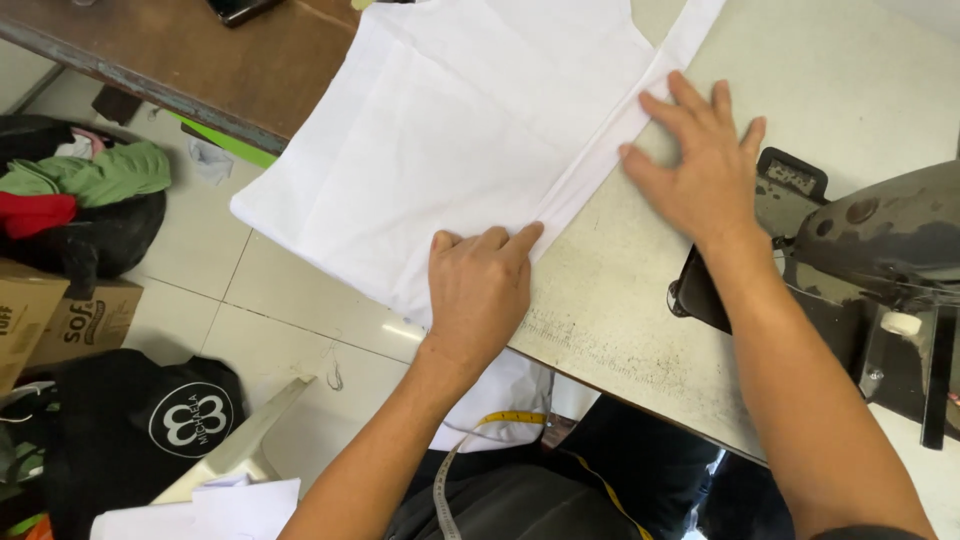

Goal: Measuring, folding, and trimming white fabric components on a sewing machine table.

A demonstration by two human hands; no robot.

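Two hands flat on a white cloth (pixel 470 130) spread over the desk (pixel 620 300). Left hand (pixel 480 285) presses the folded edge near the desk's front, fingers (pixel 525 238) together & curled a bit, tips on the fold; nothing gripped. Right hand (pixel 700 165) lies further up the same fold, fingers (pixel 690 95) spread wide, palm down, half on cloth, half on bare desk; also gripping nothing. Cloth runs from top of view down to the left hand, its left part hanging off the desk edge over the floor (pixel 290 300). A folded strip runs diagonally along the cloth's right side, btwn the two hands. Sewing machine (pixel 880 240), dark grey, sits just right of the right wrist. Yellow tape measure (pixel 510 418) hangs at the person's lap, below the left forearm. On the floor at left: black bag (pixel 130 430), cardboard boxes (pixel 60 320), and a pile w/ green (pixel 110 170) & red (pixel 35 212) garments, well apart from the hands.
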